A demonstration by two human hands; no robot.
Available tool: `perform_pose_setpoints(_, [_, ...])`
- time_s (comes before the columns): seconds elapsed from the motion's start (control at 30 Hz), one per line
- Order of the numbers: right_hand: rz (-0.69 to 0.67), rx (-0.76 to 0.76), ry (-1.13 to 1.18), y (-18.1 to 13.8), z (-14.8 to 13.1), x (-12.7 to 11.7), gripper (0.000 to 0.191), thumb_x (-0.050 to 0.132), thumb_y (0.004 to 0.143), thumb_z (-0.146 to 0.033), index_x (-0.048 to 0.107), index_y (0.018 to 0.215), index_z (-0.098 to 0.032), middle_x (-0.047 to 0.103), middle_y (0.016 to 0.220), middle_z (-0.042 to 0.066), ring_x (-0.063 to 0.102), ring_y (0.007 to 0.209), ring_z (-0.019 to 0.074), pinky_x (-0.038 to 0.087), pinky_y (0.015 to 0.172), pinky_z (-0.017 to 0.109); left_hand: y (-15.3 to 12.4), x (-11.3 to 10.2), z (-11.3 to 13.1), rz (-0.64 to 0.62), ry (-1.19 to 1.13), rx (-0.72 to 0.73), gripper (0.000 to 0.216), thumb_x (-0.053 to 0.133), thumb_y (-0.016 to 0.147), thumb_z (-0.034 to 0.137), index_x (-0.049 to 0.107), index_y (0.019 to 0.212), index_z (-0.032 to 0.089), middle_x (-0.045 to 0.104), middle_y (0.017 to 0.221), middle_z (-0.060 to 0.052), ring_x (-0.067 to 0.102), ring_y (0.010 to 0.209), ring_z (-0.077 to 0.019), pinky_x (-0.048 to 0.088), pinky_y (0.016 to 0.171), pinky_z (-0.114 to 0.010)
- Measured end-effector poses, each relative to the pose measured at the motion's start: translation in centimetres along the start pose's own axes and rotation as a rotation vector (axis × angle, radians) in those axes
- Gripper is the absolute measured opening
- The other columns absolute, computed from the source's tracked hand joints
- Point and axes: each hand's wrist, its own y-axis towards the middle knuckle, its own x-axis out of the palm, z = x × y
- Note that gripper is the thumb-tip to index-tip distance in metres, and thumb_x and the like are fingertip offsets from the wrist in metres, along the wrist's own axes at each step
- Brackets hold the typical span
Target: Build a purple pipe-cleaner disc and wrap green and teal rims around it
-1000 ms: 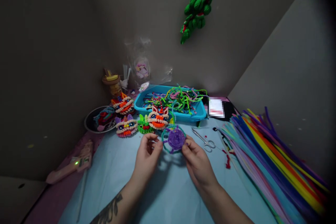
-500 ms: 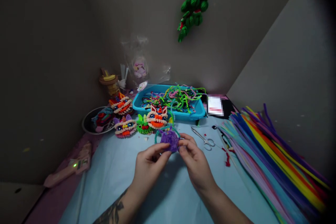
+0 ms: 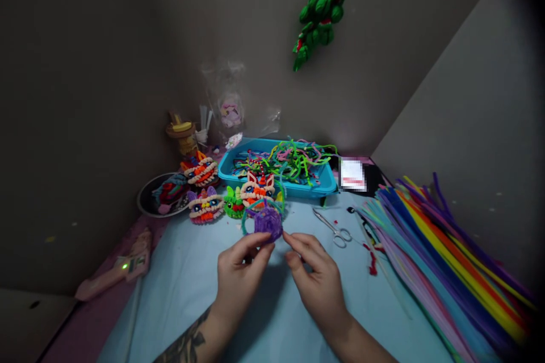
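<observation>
A round purple coiled pipe-cleaner piece (image 3: 268, 223), with a teal pipe cleaner (image 3: 244, 221) looping up from it, is in front of me above the table. My left hand (image 3: 242, 264) pinches its lower left edge between thumb and fingers. On the other side, my right hand (image 3: 315, 272) has its thumb and index finger apart. The index fingertip is at the piece's right edge; whether it touches I cannot tell. Just behind stand a green pipe-cleaner figure (image 3: 234, 203) and a cream-and-orange lion-like head (image 3: 255, 191), partly hidden by the purple piece.
A blue basket (image 3: 330, 184) of pipe-cleaner scraps stands at the back. Scissors (image 3: 334, 229) lie to the right, beside long colourful pipe cleaners (image 3: 443, 255). To the left are a metal bowl (image 3: 142, 198), a purple-eared head (image 3: 206, 206) and a pink glue gun (image 3: 114, 272).
The purple piece has shifted slightly left and turned, its coiled face showing rounder. My right hand's thumb and finger have come off its edge and parted. The view has tilted slightly.
</observation>
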Motion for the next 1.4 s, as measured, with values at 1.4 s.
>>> perform_pose_setpoints(1.4, [-0.087, 0.271, 0.202, 0.9, 0.8, 0.1, 0.011, 0.058, 0.08, -0.026, 0.055, 0.071, -0.02, 0.048, 0.081, 0.001, 0.049, 0.08, 0.0173, 0.038, 0.075, 0.028, 0.8, 0.3, 0.2, -0.246, -0.161, -0.208, 0.019, 0.067, 0.069, 0.023, 0.072, 0.085, 0.014, 0.067, 0.066, -0.003, 0.051, 0.053, -0.01, 0.043, 0.053, -0.02])
